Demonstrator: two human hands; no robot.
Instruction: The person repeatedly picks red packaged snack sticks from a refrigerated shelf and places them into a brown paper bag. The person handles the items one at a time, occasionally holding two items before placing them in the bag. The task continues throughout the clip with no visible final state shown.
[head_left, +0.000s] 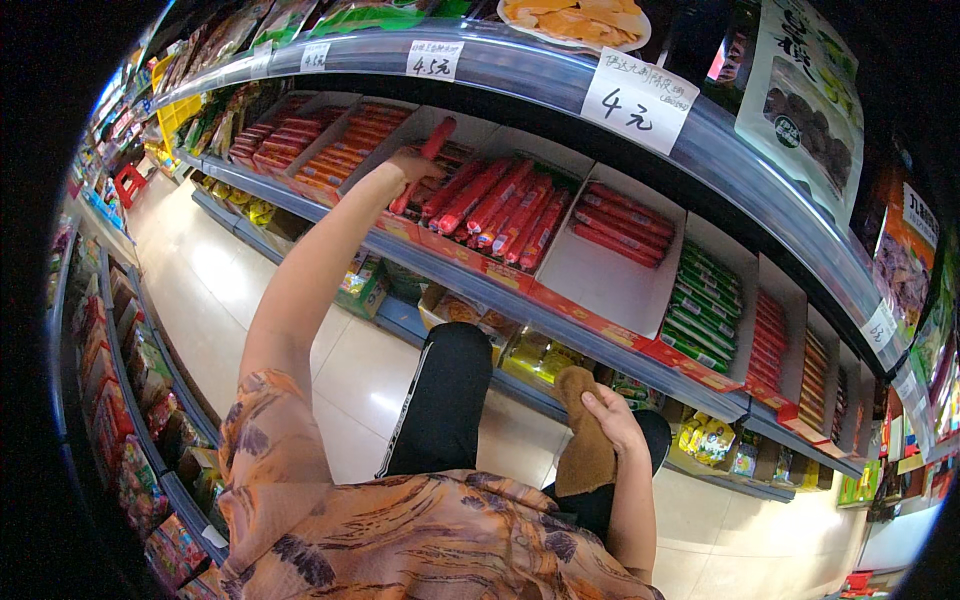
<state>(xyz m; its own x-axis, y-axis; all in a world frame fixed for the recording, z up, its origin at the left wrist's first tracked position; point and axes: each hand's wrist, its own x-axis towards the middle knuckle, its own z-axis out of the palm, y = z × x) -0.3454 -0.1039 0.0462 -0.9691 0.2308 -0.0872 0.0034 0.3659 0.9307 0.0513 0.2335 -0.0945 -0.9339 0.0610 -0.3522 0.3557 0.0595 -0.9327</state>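
My left hand (412, 166) is stretched out to a shelf of sausage boxes and grips a red-wrapped sausage stick (439, 137), tilted above an open box. Right beside it, loose red sausages (487, 196) lie in a heap. My right hand (615, 420) holds a brown cloth (587, 442) in front of my knee, below the shelf edge. Farther right, a white-walled box (600, 281) has a few red sausages (624, 225) stacked at its back, and green-wrapped sausages (705, 307) fill the box next to it.
Above runs a shelf rail (525, 64) with handwritten price tags (639, 100) and bagged snacks. A lower shelf holds yellow packets (544, 356) near my knees. Another stocked shelf (142, 405) stands at the left across the tiled floor (214, 277), with a red stool (130, 184) farther off.
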